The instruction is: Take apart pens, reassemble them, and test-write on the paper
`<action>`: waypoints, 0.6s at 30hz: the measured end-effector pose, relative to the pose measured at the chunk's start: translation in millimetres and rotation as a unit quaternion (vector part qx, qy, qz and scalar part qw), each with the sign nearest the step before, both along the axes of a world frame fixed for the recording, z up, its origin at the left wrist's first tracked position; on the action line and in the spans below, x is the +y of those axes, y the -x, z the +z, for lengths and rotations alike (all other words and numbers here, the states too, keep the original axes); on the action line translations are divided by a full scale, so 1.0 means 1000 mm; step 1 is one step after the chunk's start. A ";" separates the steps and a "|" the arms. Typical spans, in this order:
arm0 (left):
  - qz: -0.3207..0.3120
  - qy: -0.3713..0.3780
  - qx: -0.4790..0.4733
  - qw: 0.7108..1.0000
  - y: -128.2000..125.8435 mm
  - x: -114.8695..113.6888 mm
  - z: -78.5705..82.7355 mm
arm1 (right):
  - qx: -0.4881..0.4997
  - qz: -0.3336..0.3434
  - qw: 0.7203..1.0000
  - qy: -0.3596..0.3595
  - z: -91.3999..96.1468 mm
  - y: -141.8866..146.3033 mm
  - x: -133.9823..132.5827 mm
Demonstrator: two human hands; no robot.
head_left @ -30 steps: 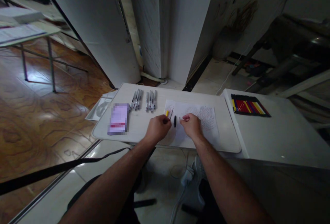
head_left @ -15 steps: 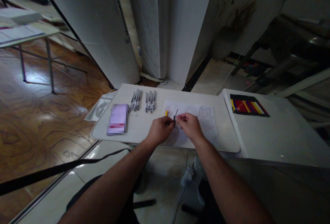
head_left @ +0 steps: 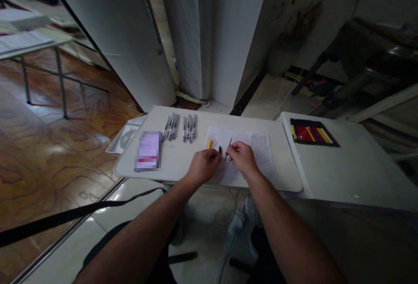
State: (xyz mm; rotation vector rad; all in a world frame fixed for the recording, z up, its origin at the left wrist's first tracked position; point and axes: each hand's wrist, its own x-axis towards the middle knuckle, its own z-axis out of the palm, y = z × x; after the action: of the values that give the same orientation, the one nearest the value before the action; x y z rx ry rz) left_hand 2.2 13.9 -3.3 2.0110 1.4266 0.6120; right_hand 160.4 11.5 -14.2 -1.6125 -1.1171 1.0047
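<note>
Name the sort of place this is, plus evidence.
Probably a home room, though a small workshop is possible: wood-patterned floor, a small white table bearing clear pens.

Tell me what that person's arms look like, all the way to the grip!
The left arm and right arm are bare: no sleeves show, nor any watch. The left grip and right grip are ungloved hands; I can't make out any rings.
</note>
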 end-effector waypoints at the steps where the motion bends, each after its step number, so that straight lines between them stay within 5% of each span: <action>1: -0.004 -0.026 0.016 1.000 0.001 0.001 -0.002 | -0.016 -0.008 1.000 -0.003 -0.002 -0.002 0.001; 7: -0.115 -0.154 0.143 0.971 0.001 -0.002 -0.007 | -0.119 -0.035 0.992 -0.008 -0.012 -0.006 0.004; 18: -0.127 -0.146 0.175 0.965 0.003 0.000 -0.002 | -0.145 -0.031 0.989 0.004 -0.013 -0.006 0.003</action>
State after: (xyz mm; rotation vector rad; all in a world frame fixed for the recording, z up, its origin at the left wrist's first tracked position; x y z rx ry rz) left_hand -0.9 14.2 -5.3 2.5889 1.2922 0.3834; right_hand 166.7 14.7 -27.0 -1.8295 -1.2477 0.7490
